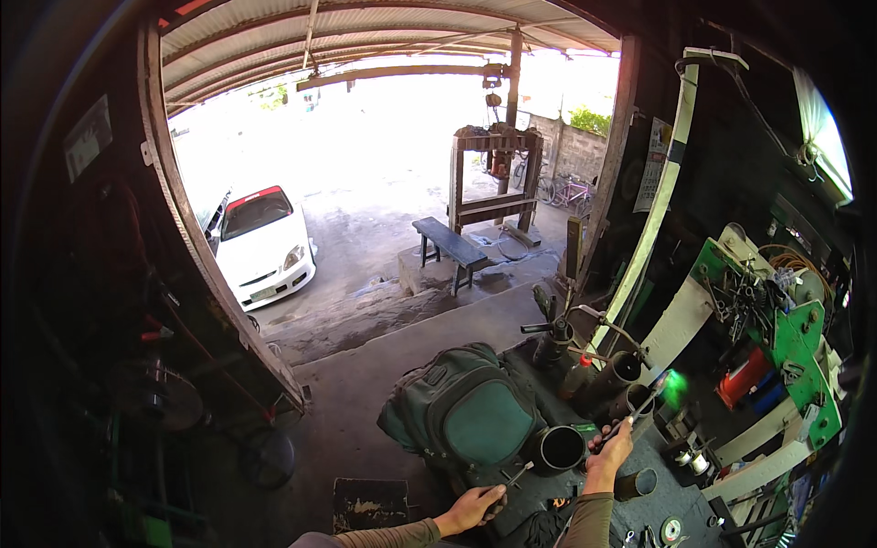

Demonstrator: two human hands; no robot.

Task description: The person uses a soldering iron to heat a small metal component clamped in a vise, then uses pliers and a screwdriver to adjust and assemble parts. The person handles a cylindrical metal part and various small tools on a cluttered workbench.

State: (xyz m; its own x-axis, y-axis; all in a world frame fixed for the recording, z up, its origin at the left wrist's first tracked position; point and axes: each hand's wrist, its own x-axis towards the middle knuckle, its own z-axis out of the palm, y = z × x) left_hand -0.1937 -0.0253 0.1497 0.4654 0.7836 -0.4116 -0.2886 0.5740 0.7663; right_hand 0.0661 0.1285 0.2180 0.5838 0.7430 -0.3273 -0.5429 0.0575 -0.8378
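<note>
My left hand [475, 510] is closed around the dark handle of a thin-shafted tool [519, 477] with a small pale end, held low over the dark workbench [521, 507]. My right hand [610, 455] grips a slender metal wand-like tool [645, 403] slanting up to the right, and a green glow [674, 388] shows by its far end. I cannot make out either tool's exact kind. Between my hands stands an open dark metal cylinder [537, 453], its mouth facing up. A shorter cylinder [637, 485] sits right of my right wrist. More upright cylinders [621, 368] stand behind my right hand.
A green backpack [480, 416] rests at the bench's left. A bottle with a red cap [577, 374] stands among the cylinders. Small tools and a grinding disc [671, 529] lie at the near right. A green tool rack [793, 352] rises at right; a bench [448, 248] stands outside.
</note>
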